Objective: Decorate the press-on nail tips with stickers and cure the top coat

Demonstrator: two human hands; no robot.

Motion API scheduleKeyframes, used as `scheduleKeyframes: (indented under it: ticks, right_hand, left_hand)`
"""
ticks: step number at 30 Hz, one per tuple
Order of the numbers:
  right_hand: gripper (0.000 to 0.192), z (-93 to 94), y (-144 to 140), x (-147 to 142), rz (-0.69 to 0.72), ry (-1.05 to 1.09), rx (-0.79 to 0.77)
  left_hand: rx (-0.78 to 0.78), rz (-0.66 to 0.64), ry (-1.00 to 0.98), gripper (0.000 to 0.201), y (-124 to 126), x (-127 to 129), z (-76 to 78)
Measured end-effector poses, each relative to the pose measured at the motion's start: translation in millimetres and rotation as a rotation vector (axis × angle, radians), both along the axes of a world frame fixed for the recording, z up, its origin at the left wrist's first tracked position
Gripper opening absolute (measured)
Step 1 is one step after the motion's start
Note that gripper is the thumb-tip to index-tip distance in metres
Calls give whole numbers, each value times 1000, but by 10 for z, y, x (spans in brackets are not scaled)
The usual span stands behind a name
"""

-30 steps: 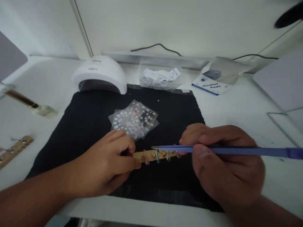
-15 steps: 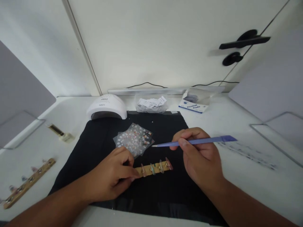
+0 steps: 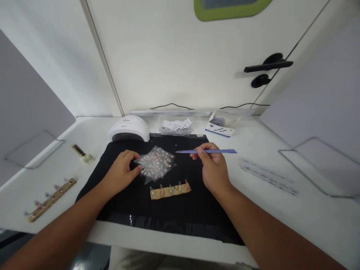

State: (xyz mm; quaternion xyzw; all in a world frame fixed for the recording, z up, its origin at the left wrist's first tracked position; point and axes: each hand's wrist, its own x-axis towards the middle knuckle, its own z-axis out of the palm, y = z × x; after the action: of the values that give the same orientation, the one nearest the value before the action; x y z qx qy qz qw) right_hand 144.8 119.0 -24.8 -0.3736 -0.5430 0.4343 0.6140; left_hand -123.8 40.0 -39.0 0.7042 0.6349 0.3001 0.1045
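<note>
Pinching blue tweezers [image 3: 206, 151] in the closed right hand [image 3: 213, 170] above the black mat [image 3: 194, 210], left hand [image 3: 121, 173] fingertips resting on the sticker sheets [image 3: 156, 164], wooden nail strip [image 3: 170, 190] lying just below, clear tub [image 3: 174, 128] holding paper slips, open alcohol pad box [image 3: 219, 126] behind.

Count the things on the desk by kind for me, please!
Wooden strips with fake nails: 2
Sticker sheets pile: 1
Blue tweezers: 1
White nail lamp: 1
Black mat: 1
Small bottle: 1
Pads box: 1
Total: 8
</note>
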Motion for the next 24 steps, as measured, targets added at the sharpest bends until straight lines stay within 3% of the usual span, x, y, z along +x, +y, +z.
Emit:
scheduleKeyframes:
  ticks: [4, 7, 15, 24]
  right_hand:
    - [11, -71, 39, 6, 19, 17, -63]
    - [13, -94, 32, 22, 38, 24, -100]
    - [16, -124, -28, 57, 73, 57, -147]
    - [14, -147, -30, 57, 106, 67, -123]
  left_hand:
    - [-172, 60, 163, 61, 43, 113, 108]
    - [-249, 85, 278, 77, 121, 233, 164]
    - [-313, 33, 329, 76, 253, 276, 184]
    - [-266, -36, 7, 82, 256, 181, 69]
